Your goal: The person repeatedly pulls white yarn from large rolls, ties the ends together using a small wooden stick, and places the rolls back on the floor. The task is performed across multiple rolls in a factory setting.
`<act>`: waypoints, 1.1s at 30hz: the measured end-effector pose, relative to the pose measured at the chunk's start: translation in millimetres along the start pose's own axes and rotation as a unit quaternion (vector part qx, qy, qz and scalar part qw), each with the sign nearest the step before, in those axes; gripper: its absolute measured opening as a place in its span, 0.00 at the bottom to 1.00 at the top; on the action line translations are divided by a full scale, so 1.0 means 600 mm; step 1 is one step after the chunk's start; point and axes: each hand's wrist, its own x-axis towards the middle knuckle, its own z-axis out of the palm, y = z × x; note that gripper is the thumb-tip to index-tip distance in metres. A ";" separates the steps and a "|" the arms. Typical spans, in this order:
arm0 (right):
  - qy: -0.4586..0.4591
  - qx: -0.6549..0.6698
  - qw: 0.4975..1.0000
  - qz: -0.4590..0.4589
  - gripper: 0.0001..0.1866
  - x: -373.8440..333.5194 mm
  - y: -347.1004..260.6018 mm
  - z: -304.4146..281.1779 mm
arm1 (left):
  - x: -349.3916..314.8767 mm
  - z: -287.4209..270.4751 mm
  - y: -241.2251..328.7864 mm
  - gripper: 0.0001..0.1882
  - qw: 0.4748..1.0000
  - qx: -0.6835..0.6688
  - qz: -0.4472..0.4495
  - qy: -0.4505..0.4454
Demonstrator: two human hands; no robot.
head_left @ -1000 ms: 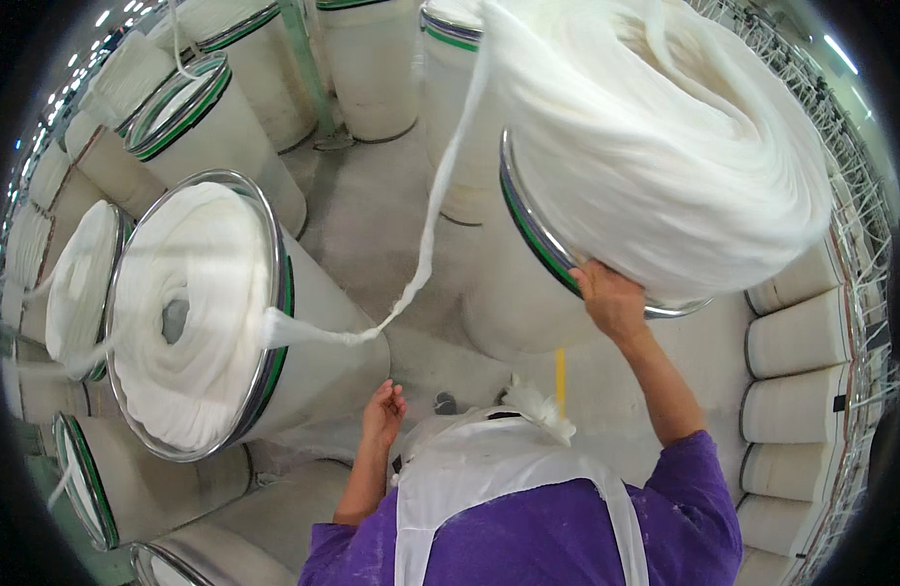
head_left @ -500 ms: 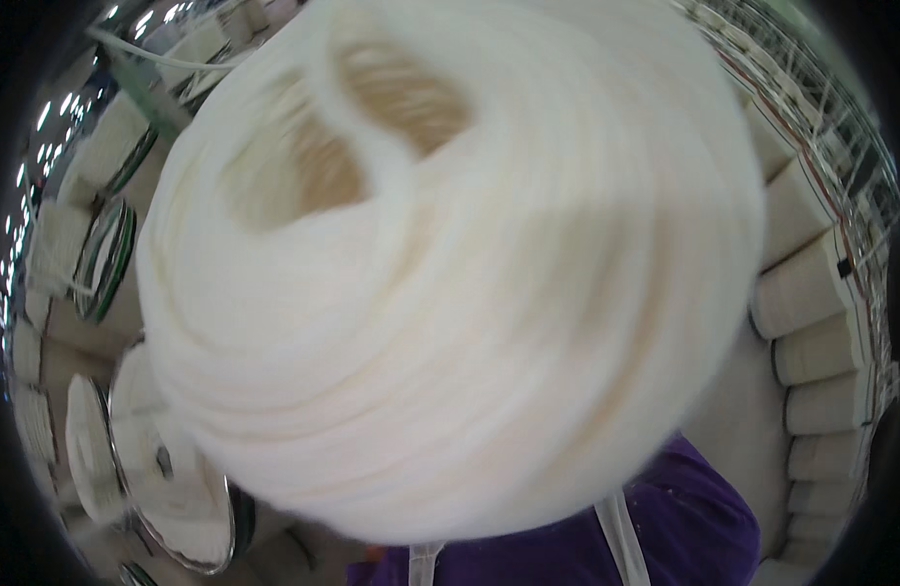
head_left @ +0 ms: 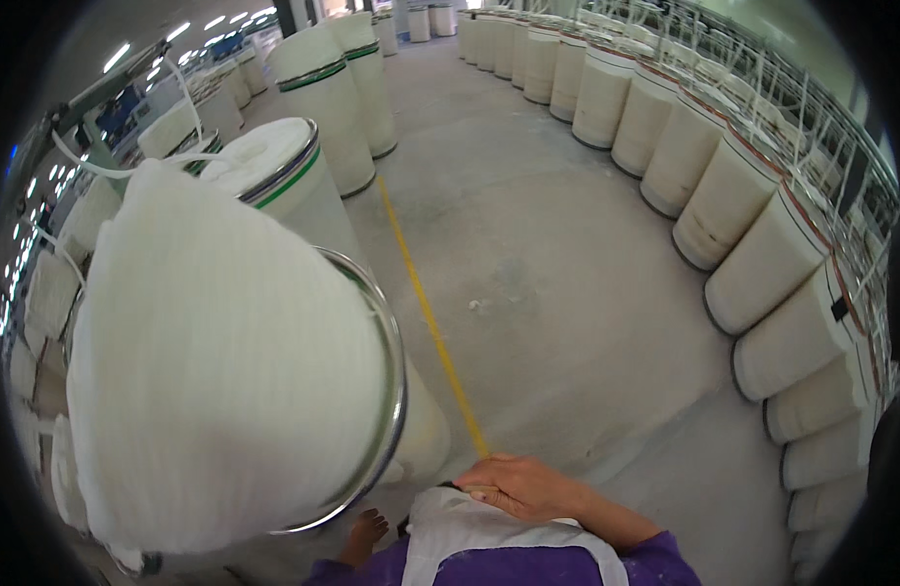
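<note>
A tall mass of white fibre sliver (head_left: 225, 361) bulges above the metal rim (head_left: 399, 391) of a large pale can on my left. Low beside that rim, my left hand (head_left: 368, 528) shows small, its fingers slightly bent and apart, with nothing seen in them. My right hand (head_left: 521, 488) is drawn in at my waist, over the top of a white apron (head_left: 460, 523). Its fingers are closed at a dark gap by the cloth; what they hold, if anything, is hidden.
More sliver cans (head_left: 318, 103) with green bands stand ahead on the left. A long row of cans (head_left: 728, 195) lines the right side under a metal frame (head_left: 812, 107). Between them runs a grey floor (head_left: 557, 293) with a yellow line (head_left: 426, 303).
The blurred white sliver that filled the view now sits at the left, on its can. The aisle has come into view, and both my hands now show.
</note>
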 end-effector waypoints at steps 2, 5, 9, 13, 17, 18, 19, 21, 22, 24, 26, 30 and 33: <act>0.018 -0.011 1.000 -0.011 0.18 -0.015 0.038 -0.053 | 0.019 0.078 -0.013 0.13 0.993 0.112 -0.029 -0.017; 0.037 -0.001 0.999 0.019 0.20 0.012 0.125 -0.125 | 0.071 0.198 0.013 0.13 0.975 0.221 -0.018 -0.016; 0.088 -0.115 0.985 0.091 0.19 0.097 0.296 -0.228 | 0.150 0.341 0.089 0.13 0.959 0.282 -0.005 -0.011; 0.074 -0.170 0.971 0.153 0.20 0.152 0.452 -0.365 | 0.229 0.465 0.200 0.13 0.958 0.287 -0.015 -0.005; 0.153 -0.186 0.943 0.228 0.19 0.142 0.575 -0.514 | 0.301 0.561 0.347 0.14 0.934 0.357 0.003 -0.014; 0.175 -0.174 0.932 0.265 0.20 0.135 0.604 -0.551 | 0.314 0.582 0.400 0.14 0.873 0.469 0.133 0.000; 0.203 -0.155 0.920 0.298 0.20 0.128 0.631 -0.582 | 0.320 0.589 0.460 0.14 0.775 0.580 0.250 0.011; 0.262 -0.115 0.902 0.324 0.20 0.128 0.701 -0.633 | 0.327 0.598 0.592 0.18 0.933 0.220 0.271 0.083; 0.252 -0.118 0.904 0.325 0.20 0.132 0.735 -0.659 | 0.326 0.602 0.670 0.19 0.927 0.196 0.294 0.126; 0.238 -0.111 0.888 0.378 0.20 0.154 0.799 -0.713 | 0.318 0.589 0.847 0.20 0.948 0.090 0.279 0.122; 0.187 -0.131 0.909 0.348 0.19 0.220 0.870 -0.780 | 0.299 0.558 1.001 0.26 0.900 0.091 0.385 0.183; 0.102 -0.287 0.932 0.196 0.19 0.467 0.958 -0.920 | 0.243 0.451 1.265 0.37 0.814 0.029 0.424 0.396; 0.057 -0.308 0.937 0.151 0.23 0.725 0.952 -0.991 | 0.182 0.390 1.396 0.44 0.721 -0.133 0.450 0.510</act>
